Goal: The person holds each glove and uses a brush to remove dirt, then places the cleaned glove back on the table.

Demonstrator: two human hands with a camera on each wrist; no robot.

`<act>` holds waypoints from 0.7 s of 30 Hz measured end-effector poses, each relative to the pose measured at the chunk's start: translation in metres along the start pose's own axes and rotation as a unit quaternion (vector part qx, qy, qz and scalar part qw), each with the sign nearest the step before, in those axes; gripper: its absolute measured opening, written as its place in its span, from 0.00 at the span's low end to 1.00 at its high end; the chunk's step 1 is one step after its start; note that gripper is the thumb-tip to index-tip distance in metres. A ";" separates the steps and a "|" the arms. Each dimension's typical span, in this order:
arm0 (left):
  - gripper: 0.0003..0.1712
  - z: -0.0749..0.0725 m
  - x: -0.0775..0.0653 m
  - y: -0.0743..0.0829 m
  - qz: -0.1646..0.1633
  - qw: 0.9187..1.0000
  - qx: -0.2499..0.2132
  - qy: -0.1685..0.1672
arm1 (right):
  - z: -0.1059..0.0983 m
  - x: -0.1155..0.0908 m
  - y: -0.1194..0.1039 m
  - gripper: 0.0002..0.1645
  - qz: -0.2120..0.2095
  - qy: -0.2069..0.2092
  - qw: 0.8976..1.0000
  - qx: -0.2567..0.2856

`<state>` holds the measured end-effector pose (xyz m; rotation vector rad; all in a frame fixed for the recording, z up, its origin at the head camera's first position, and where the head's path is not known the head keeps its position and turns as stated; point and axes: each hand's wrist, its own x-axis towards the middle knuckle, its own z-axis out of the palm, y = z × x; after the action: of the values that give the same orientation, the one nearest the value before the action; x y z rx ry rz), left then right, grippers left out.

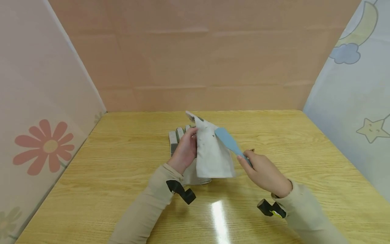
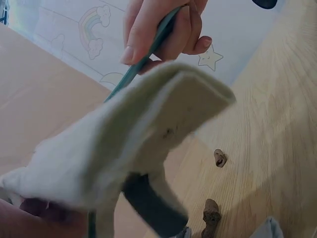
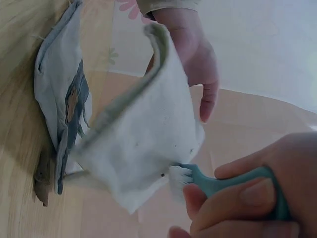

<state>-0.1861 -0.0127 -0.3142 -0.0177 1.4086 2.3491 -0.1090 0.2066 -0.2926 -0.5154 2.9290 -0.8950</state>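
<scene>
A white fabric work glove [image 1: 213, 156] with small dark specks hangs above the table, cuff end downward. My left hand [image 1: 185, 150] grips it near its finger end. In my right hand [image 1: 265, 172] is a light-blue brush [image 1: 229, 140], its handle wrapped by curled fingers. White bristles [image 3: 179, 182] meet the speckled fabric in the right wrist view. Behind the left hand lies a second glove [image 1: 173, 138], white with dark grey patches, flat on the wood and partly hidden by the raised one.
Brown lumps [image 2: 220, 157] lie on the wooden table [image 1: 122, 145] near the gloves. Another brown lump [image 3: 42, 178] sits close to the lying glove in the right wrist view. Printed cloth walls [image 1: 45, 84] stand left and right, with an orange-brown sheet [image 1: 195, 61] behind.
</scene>
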 end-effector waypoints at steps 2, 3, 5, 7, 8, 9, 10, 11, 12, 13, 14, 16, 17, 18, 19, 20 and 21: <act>0.27 0.001 -0.001 0.000 -0.002 1.000 -0.008 -0.004 | 0.002 0.000 -0.001 0.18 0.000 0.001 1.000 0.008; 0.26 0.001 -0.001 0.000 -0.001 1.000 -0.012 0.001 | 0.002 0.001 -0.001 0.18 0.000 0.003 1.000 0.011; 0.24 0.002 -0.002 -0.001 0.007 1.000 -0.015 0.009 | 0.003 0.001 -0.001 0.18 -0.002 0.006 1.000 0.015; 0.23 0.003 -0.001 -0.001 0.011 1.000 -0.016 0.014 | 0.003 0.000 -0.001 0.17 -0.002 0.007 1.000 0.019; 0.24 0.003 -0.001 -0.002 0.013 1.000 -0.013 0.009 | 0.003 0.000 -0.002 0.17 -0.002 0.009 1.000 0.019; 0.24 0.004 -0.001 -0.002 0.013 1.000 -0.010 0.005 | 0.003 0.000 -0.002 0.17 -0.003 0.010 1.000 0.019; 0.25 0.004 -0.001 -0.002 0.013 1.000 -0.008 0.000 | 0.003 0.000 -0.002 0.16 -0.004 0.012 1.000 0.018; 0.26 0.004 -0.002 -0.002 0.010 1.000 -0.006 -0.006 | 0.003 0.000 -0.002 0.16 -0.003 0.012 1.000 0.019; 0.27 0.005 -0.002 -0.002 0.009 1.000 0.001 -0.006 | 0.003 -0.001 -0.003 0.16 -0.004 0.013 1.000 0.019; 0.26 0.006 -0.002 -0.002 0.009 1.000 0.010 -0.005 | 0.003 -0.001 -0.003 0.16 -0.004 0.014 1.000 0.019; 0.26 0.006 -0.002 -0.002 0.009 1.000 0.020 -0.001 | 0.003 -0.001 -0.003 0.16 -0.004 0.015 1.000 0.018; 0.25 0.008 -0.003 -0.002 0.012 0.999 0.034 0.010 | 0.002 -0.002 -0.003 0.16 -0.004 0.015 1.000 0.019; 0.24 0.009 -0.003 -0.003 0.017 0.999 0.045 0.017 | 0.002 -0.002 -0.003 0.16 -0.002 0.013 1.000 0.019; 0.23 0.009 -0.003 -0.003 0.020 0.998 0.054 0.027 | 0.002 -0.002 -0.003 0.16 -0.002 0.014 1.000 0.017; 0.22 0.009 -0.003 -0.003 0.021 0.997 0.058 0.034 | 0.001 -0.003 -0.002 0.16 0.000 0.014 1.000 0.016; 0.22 0.010 -0.003 -0.003 0.024 0.997 0.064 0.041 | 0.001 -0.003 -0.002 0.16 -0.001 0.016 1.000 0.013; 0.21 0.010 -0.002 -0.003 0.024 0.996 0.070 0.048 | -0.001 -0.004 -0.002 0.16 0.000 0.021 1.000 0.009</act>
<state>-0.1810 -0.0040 -0.3116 -0.0591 1.6341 2.3106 -0.1046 0.2070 -0.2914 -0.5018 2.9551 -0.9436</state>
